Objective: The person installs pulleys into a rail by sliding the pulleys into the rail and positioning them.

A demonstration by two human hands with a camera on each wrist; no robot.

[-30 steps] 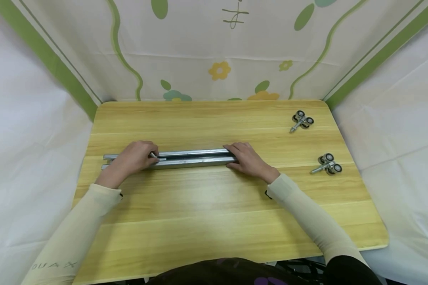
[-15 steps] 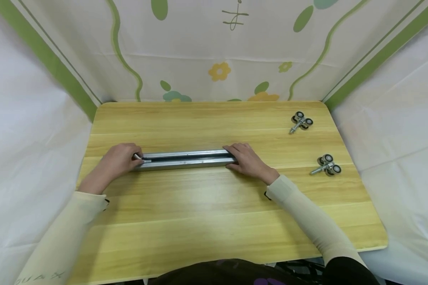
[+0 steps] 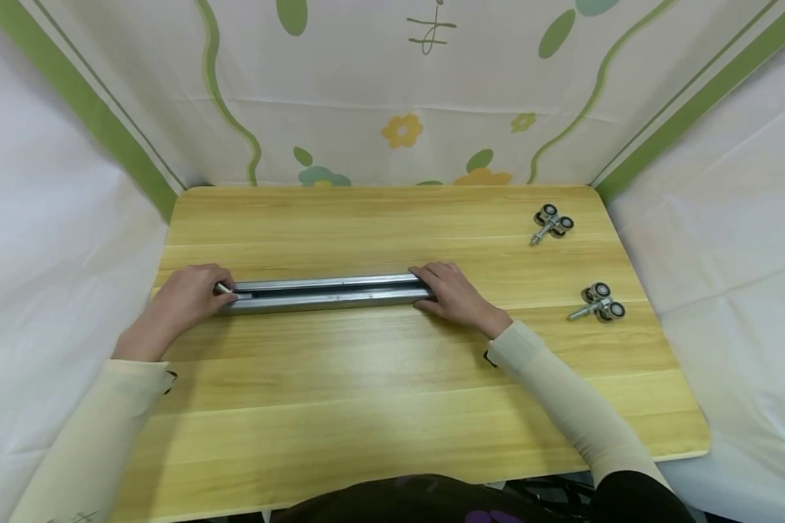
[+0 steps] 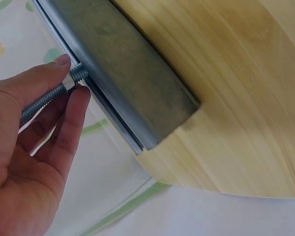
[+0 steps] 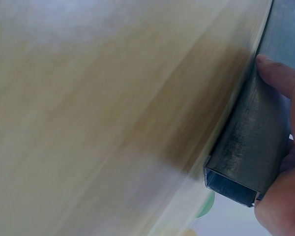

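A slotted galvanized metal rail (image 3: 330, 301) lies lengthwise across the table, its slot facing up. Near the rail's left end, my left hand (image 3: 186, 299) pinches a threaded bolt (image 4: 43, 104) between thumb and fingers. In the left wrist view the bolt stands out of the slot, with a nut on it; whatever it joins inside the rail (image 4: 113, 64) is hidden. My right hand (image 3: 456, 296) grips the right end of the rail, thumb along the near wall and fingers on the far side. The open, hollow end of the rail (image 5: 250, 132) shows in the right wrist view.
Two roller trolleys, each with small wheels and a threaded bolt, lie on the table's right side: a far one (image 3: 553, 221) and a nearer one (image 3: 600, 302). Behind the wooden table (image 3: 379, 407) hangs a white curtain (image 3: 347, 73) with flowers, and white cloth flanks both sides.
My left hand has slid left along the rail with the bolt, from well inside the rail to near its left end. The right hand and the rail have stayed in place.
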